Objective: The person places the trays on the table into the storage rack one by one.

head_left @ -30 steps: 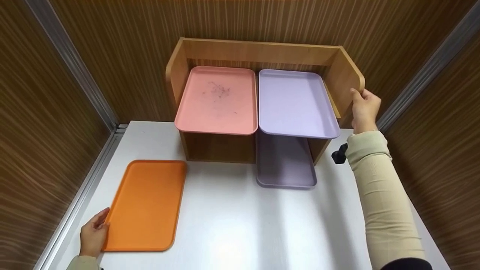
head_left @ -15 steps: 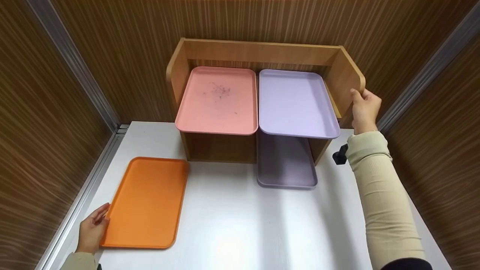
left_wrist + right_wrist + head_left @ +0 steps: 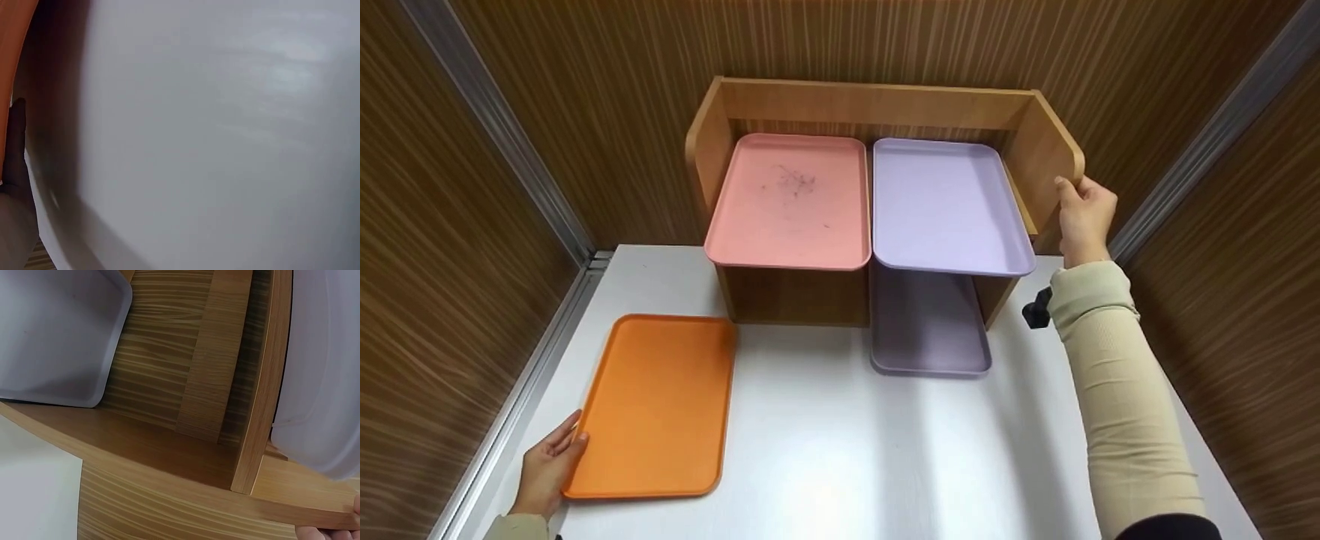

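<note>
My left hand [image 3: 546, 466] holds the orange tray [image 3: 656, 405] by its left edge, near the front corner, thumb over the rim. In the left wrist view, fingers [image 3: 16, 140] lie along the underside of the orange tray [image 3: 12, 45], which is raised over the white table. My right hand [image 3: 1087, 217] pinches the front edge of the right side panel [image 3: 1046, 161] of a wooden shelf [image 3: 877, 105]; only fingertips [image 3: 309, 533] show in the right wrist view. On the shelf top lie a pink tray [image 3: 791, 225] with dark marks and a lilac tray [image 3: 952, 210].
A second lilac tray [image 3: 931, 337] sits in the lower right compartment, its front sticking out onto the white table [image 3: 810, 450]. A small black object [image 3: 1037, 307] is beside the right forearm. Wood-grained walls [image 3: 457, 322] enclose the table on the left, back and right.
The orange tray has shifted slightly away from me, and my left thumb now reaches further over its rim. My right hand keeps its hold on the shelf panel. The head view has shifted slightly.
</note>
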The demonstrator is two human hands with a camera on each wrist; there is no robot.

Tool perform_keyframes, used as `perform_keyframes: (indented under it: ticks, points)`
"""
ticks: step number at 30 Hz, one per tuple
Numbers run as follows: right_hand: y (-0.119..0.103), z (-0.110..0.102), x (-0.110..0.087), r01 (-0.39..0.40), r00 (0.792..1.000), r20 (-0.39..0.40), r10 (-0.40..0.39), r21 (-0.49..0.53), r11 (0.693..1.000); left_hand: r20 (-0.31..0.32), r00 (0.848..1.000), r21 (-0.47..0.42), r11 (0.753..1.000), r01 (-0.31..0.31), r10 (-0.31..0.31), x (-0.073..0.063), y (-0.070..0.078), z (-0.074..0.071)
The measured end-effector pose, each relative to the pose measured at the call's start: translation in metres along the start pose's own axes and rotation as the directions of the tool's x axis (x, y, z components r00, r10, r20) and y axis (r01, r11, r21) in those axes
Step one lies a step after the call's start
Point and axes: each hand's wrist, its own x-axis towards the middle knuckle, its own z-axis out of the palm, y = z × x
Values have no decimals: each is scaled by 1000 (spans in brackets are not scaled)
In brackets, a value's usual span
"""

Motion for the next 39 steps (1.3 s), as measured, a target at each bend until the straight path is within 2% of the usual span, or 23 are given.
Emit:
perform_keyframes:
  ticks: [5, 10, 14, 20, 29, 35, 39]
  points:
    - [1, -1, 1, 16, 1000, -11, -15, 4, 1000, 20, 1000, -35, 999, 14, -13, -3, 9, -1]
    - [1, -2, 1, 30, 1000, -7, -30, 17, 999, 16, 1000, -123, 992, -15, 17, -4, 18, -2]
    - [1, -3, 2, 26, 1000, -4, -26, 27, 999, 42, 998, -164, 986, -40, 47, -5, 25, -2]
    - [2, -3, 3, 13, 1000, -2, -13, 13, 1000, 69, 996, -147, 988, -41, 52, -7, 29, 0]
    - [0, -1, 3, 4, 1000, 25, -4, -12, 1000, 133, 988, -162, 985, -58, 80, -9, 32, 21]
    - [2, -1, 3, 45, 999, 7, -45, 1, 999, 184, 982, -120, 993, -21, 43, -12, 39, 37]
    - [3, -1, 3, 53, 999, 10, -53, 7, 999, 189, 981, -135, 991, -12, 38, -15, 43, 50]
